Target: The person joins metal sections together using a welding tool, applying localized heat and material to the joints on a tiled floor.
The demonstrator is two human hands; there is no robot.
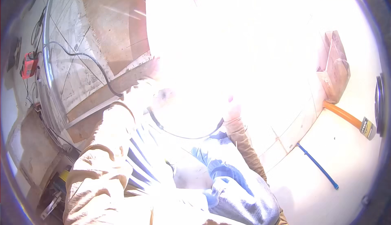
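White glare (236, 41) floods the upper middle and hides whatever lies there. My left arm in a tan sleeve (97, 160) reaches up from the lower left. My left hand (157, 92) is nearly washed out at the glare's edge beside a small dark spot, its fingers unreadable. Near the lower edge of the glare is my right hand (233, 109), also bleached, below it a tan cuff (240, 133). A black cable (183, 137) curves between the two hands. What either hand holds is lost in the brightness.
Brown plates (110, 25) and a shiny metal rail (47, 62) lie left, with a black cable (87, 56) and a red device (29, 65). At right are a brown metal block (336, 72), an orange handle (344, 115) and a blue bar (319, 167). My jeans (248, 188) show below.
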